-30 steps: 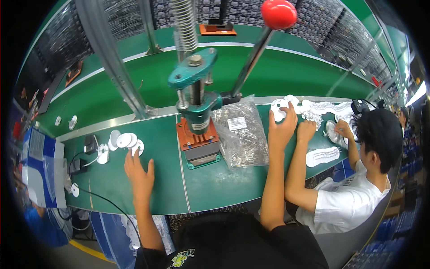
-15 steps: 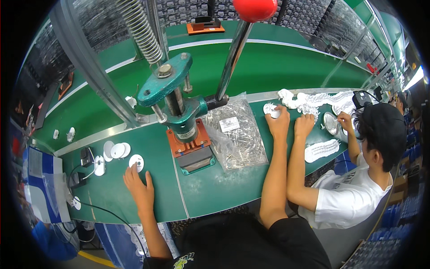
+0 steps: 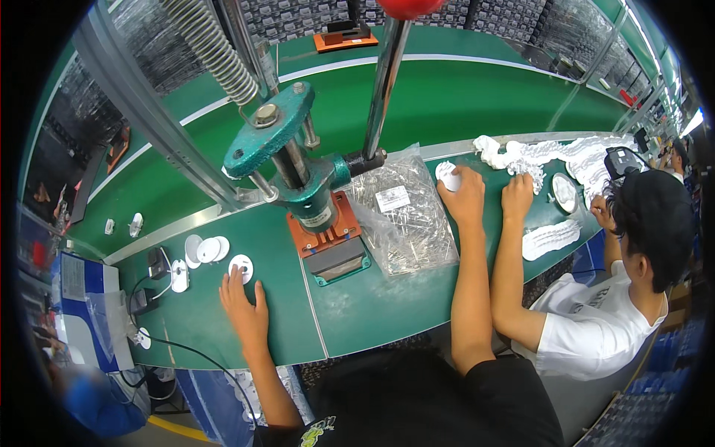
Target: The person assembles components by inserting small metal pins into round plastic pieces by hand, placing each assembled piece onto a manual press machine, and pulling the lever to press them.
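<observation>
My left hand lies on the green bench with its fingers spread. A fingertip rests at the lower edge of a white disc that has small dark openings in it. Further right, my right hand curls its thumb and fingers around a white round piece, which shows on its left side; the fingers partly cover it. Between my hands stands a teal lever press with an orange plate and a dark block under it.
A clear bag of metal pins lies right of the press. White discs and black adapters sit at the left. A co-worker's hand is beside my right forearm, near white strung parts and a white bowl.
The whole view has shifted slightly. My hands stay by the same white pieces. The co-worker's farther hand has moved away from the bowl, down and to the right.
</observation>
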Available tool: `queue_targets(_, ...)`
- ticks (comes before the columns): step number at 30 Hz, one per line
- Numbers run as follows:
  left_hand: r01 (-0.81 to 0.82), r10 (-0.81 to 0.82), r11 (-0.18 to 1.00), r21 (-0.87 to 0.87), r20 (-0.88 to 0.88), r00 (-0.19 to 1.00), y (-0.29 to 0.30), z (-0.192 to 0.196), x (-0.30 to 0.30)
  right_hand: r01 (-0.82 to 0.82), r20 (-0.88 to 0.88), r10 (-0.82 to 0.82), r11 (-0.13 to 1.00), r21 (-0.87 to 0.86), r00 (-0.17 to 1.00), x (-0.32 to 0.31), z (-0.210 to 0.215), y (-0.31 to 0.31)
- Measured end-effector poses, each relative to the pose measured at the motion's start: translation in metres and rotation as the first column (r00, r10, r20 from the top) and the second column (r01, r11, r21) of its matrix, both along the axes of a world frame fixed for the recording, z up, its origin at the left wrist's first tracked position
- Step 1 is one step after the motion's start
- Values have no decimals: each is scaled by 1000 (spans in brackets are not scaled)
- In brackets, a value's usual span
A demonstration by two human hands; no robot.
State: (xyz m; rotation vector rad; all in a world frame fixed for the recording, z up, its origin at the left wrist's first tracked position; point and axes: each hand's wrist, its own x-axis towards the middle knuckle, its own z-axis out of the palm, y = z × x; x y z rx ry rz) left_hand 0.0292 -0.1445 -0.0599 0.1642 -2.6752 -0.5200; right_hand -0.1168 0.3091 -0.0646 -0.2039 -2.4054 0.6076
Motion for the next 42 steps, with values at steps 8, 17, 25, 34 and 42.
queue_targets(8, -3, 2, 1000, -11, -85, 996, -2, 7, -20, 174, -88, -170, 984, 38, 981, 8, 14, -10)
queue_targets(17, -20, 15, 999, -26, -179, 984, -13, 1, -22, -463, -69, 461, 849, -253, 884, 114, 49, -89)
queue_targets(25, 19, -23, 999, -35, -131, 991, -21, 18, -27, -435, 60, 431, 897, 77, 900, 115, 30, -117)
queue_targets(34, -32, 185, 728, 685, -152, 971, -47, -3, -13, -295, 155, 296, 955, -32, 942, 114, 30, -126)
queue_targets(42, -62, -170, 149, 987, 87, 982, 50, 21, 48, -325, -9, 488, 568, -756, 873, 155, 72, -119)
